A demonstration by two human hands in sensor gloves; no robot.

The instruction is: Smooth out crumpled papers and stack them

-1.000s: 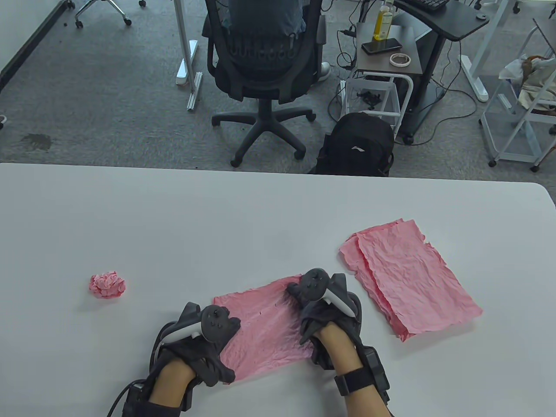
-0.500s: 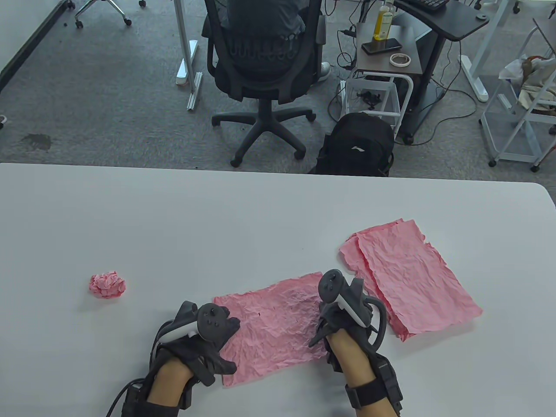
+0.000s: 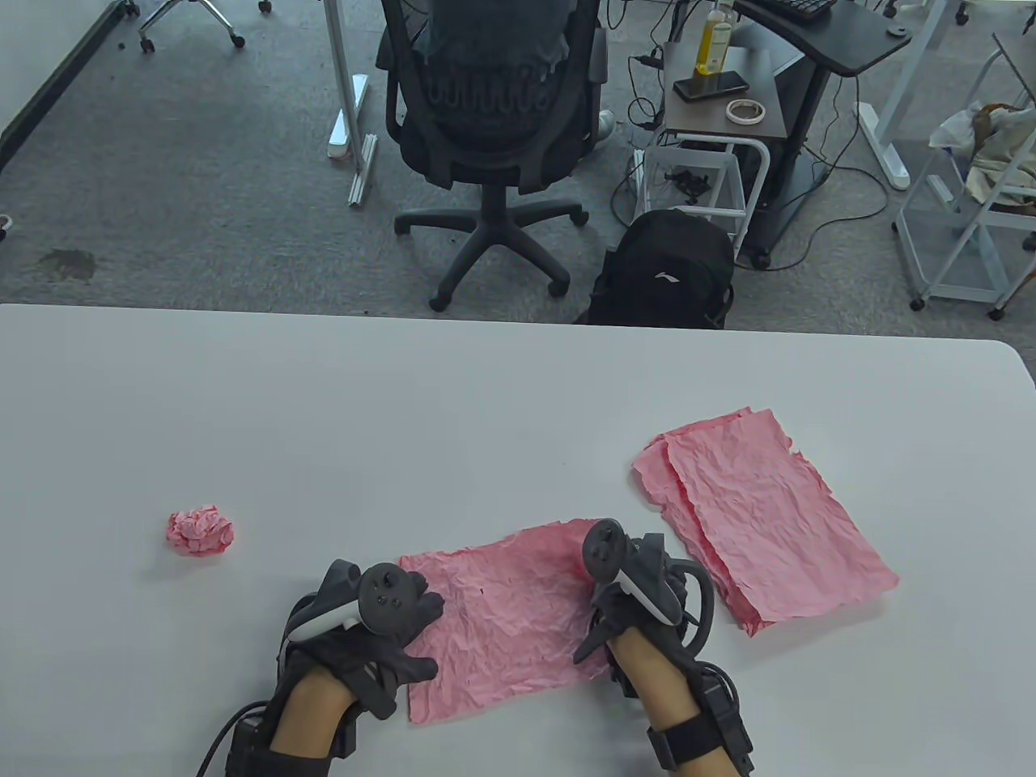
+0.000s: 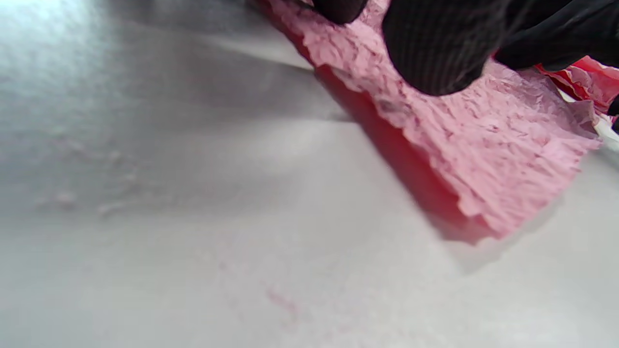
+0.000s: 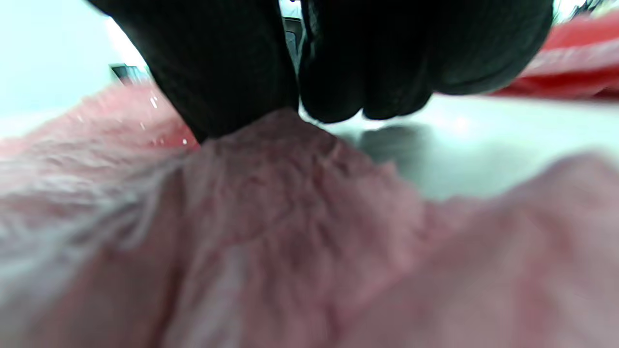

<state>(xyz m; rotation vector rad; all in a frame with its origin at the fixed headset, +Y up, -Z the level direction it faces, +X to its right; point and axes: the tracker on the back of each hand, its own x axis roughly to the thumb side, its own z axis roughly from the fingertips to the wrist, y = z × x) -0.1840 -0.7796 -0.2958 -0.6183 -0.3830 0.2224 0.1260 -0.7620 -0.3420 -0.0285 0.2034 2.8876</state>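
The pink sheet (image 3: 502, 615) was thin paper, matt, densely wrinkled, with ragged edges; in the left wrist view its surface (image 4: 464, 159) looked finely pebbled, almost crepe-like. The stack of flattened sheets (image 3: 761, 518) showed the same matt, creased paper, and the crumpled ball (image 3: 200, 532) likewise. The table (image 3: 405, 421) was smooth, pale grey, with a soft sheen (reflections visible at close range). Gloves on the left hand (image 3: 368, 639) and right hand (image 3: 639, 599) were black knit cloth, matt; the weave showed on a fingertip (image 4: 435, 53). Tracker shells appeared to be hard plastic, semi-gloss, though blur limited certainty.
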